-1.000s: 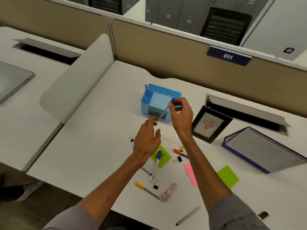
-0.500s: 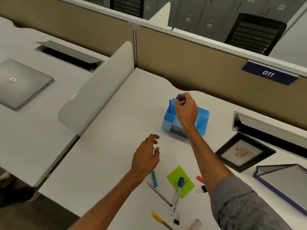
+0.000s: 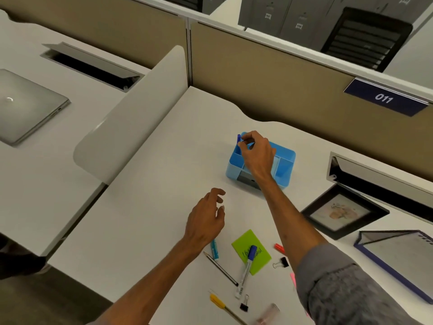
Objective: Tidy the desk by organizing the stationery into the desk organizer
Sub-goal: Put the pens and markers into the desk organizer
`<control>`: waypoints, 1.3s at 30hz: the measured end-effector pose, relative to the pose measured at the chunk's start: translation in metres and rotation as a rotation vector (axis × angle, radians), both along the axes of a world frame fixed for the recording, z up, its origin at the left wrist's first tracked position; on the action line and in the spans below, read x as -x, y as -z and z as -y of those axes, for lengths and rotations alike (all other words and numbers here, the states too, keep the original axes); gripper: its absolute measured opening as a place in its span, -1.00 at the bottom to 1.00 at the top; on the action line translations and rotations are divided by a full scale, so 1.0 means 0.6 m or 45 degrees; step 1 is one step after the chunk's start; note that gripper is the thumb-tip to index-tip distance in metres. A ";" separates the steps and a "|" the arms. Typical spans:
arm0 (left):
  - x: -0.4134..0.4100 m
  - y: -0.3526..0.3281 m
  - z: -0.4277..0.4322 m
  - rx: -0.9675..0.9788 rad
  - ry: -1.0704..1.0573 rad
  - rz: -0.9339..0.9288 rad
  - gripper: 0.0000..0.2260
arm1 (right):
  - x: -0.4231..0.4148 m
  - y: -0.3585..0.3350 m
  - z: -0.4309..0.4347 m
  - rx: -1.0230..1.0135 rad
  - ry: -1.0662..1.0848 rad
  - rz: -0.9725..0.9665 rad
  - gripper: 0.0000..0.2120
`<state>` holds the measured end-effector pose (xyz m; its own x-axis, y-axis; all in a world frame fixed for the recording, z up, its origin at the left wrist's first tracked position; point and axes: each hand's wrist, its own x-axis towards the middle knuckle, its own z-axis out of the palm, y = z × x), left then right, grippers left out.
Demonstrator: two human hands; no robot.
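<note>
Pinching a blue-capped pen (image 3: 238, 138) between thumb and fingertips, the right hand (image 3: 256, 156) is over the blue desk organizer (image 3: 284, 165), which stands toward the back of the white surface (image 3: 164, 184). The pen is close to upright at the organizer's left rear corner, cap uppermost, with its lower part going down into the left-end compartment; how deep it sits cannot be told. The left hand (image 3: 206, 221) hovers above the surface nearer the person, fingers loosely curled and holding nothing.

Loose stationery lies on the near part of the surface. A teal marker (image 3: 214, 250) is just beside the left wrist, with a thin black pencil (image 3: 221, 269) next to it. A blue-capped marker (image 3: 247, 268) lies across a green sticky note (image 3: 244, 243). A red marker (image 3: 279, 247) and a black binder clip (image 3: 281, 263) sit beside the right forearm. A yellow-capped pen (image 3: 218, 302) and a second binder clip (image 3: 244, 305) are nearest the edge. A black picture frame (image 3: 342, 212) lies to the organizer's right.
</note>
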<state>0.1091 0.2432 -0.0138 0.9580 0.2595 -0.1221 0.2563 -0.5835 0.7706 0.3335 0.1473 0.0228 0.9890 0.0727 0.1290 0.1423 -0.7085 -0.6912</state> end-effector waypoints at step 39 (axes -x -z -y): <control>0.351 0.036 0.111 -0.264 0.143 -0.131 -0.76 | 0.586 0.079 0.287 -0.134 -0.271 -0.369 -0.89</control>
<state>-0.1016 0.1767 -0.0355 0.9675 0.1821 -0.1753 0.2518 -0.7556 0.6047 -0.0179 -0.0248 -0.0246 0.9497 0.2819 -0.1363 0.0666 -0.6073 -0.7917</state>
